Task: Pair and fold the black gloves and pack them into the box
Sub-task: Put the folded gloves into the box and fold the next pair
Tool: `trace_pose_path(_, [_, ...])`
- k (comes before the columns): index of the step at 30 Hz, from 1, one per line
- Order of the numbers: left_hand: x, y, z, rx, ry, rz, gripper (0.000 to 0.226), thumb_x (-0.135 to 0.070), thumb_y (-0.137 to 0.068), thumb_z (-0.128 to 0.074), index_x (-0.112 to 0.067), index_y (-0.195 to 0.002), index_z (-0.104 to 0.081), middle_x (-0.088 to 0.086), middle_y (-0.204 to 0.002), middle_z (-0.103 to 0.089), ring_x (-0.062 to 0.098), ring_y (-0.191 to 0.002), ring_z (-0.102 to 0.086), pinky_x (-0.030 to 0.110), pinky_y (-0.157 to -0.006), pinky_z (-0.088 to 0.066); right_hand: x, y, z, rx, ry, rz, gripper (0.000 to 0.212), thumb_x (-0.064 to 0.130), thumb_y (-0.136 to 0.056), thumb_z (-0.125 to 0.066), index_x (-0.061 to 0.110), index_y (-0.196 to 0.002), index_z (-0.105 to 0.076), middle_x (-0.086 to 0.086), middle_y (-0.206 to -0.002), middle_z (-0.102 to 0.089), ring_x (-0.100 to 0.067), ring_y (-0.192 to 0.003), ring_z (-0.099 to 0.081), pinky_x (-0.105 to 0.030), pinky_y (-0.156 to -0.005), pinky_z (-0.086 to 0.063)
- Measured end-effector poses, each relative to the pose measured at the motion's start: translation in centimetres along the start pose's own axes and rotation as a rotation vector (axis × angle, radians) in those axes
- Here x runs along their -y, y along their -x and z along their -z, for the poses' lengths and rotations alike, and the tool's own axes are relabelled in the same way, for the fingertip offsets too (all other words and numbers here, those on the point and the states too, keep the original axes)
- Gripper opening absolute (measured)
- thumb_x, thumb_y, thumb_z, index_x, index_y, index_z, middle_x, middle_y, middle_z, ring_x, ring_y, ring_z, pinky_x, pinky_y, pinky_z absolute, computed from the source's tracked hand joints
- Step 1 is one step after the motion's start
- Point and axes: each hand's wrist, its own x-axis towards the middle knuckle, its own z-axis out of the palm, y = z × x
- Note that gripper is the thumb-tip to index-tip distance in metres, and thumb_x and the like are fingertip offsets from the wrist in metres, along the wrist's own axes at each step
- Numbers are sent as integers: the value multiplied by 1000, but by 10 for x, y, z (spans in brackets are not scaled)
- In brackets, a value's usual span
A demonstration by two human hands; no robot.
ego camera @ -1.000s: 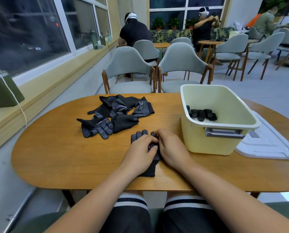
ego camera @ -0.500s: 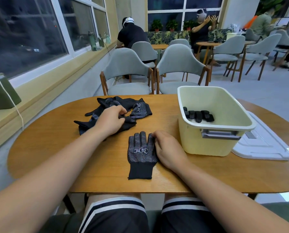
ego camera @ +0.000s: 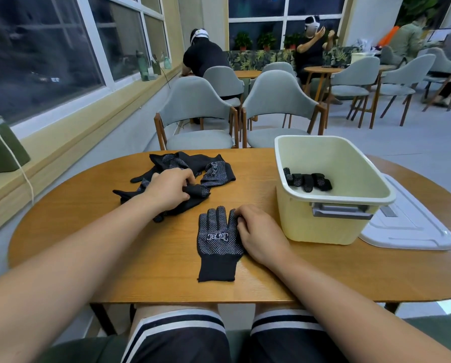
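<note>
One black dotted glove [ego camera: 217, 243] lies flat, palm up, near the table's front edge. My right hand [ego camera: 261, 234] rests against its right side with fingertips curled on the glove's edge. A loose pile of black gloves [ego camera: 193, 169] sits further back on the left. My left hand [ego camera: 170, 188] is on this pile, fingers curled and gripping a glove from it. At the right stands the cream plastic box [ego camera: 324, 226], with a folded pair of gloves [ego camera: 308, 180] lying inside.
A white lid [ego camera: 413, 229] lies on the wooden table [ego camera: 88, 231] to the right of the box. Two grey chairs [ego camera: 200, 111] stand behind the table. A green device with a white cable sits on the window ledge at left.
My left hand has left the flat glove and reached back to the pile, where it now grips a glove. My right hand stays at the flat glove's side.
</note>
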Motion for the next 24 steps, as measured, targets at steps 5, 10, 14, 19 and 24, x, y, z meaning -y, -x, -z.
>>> trace_pose_path(5, [3,-1,14,-48,75,-21,35,-9,-81,-84,-33,-83,-59,-13,-96,-63,19,-95,-63,44,-85,-55,1,0,-1,2,6,-8,11,21,-104,-51,18,-108,-61,-2,-112,-66,-24,-107,-61,-46,-95,-51])
trace_pose_path(10, [6,-4,32,-19,187,9,48,1,-84,-81,-28,-116,-60,-8,-103,-65,17,-97,-64,31,-68,-53,1,0,0,1,8,-5,12,21,-105,-51,17,-109,-61,-2,-112,-66,-24,-107,-61,-45,-95,-51])
trace_pose_path(14, [2,-12,54,-3,268,43,56,-9,-88,-82,-32,-133,-58,-3,-108,-68,19,-97,-66,27,-65,-48,1,0,0,6,8,-8,12,21,-105,-51,17,-109,-61,-3,-112,-66,-24,-107,-61,-45,-94,-51])
trace_pose_path(19, [0,-22,80,-71,264,69,44,-18,-92,-78,-33,-131,-62,2,-109,-66,22,-95,-62,34,-69,-45,1,-1,0,11,8,-7,13,21,-105,-51,17,-110,-62,-3,-112,-67,-24,-107,-61,-45,-95,-51])
trace_pose_path(24, [4,-25,100,-174,376,116,39,-18,-98,-65,-36,-132,-62,6,-100,-67,27,-90,-65,42,-71,-56,1,-1,-1,14,13,-12,11,22,-104,-50,17,-108,-60,-3,-111,-66,-24,-105,-61,-46,-94,-51])
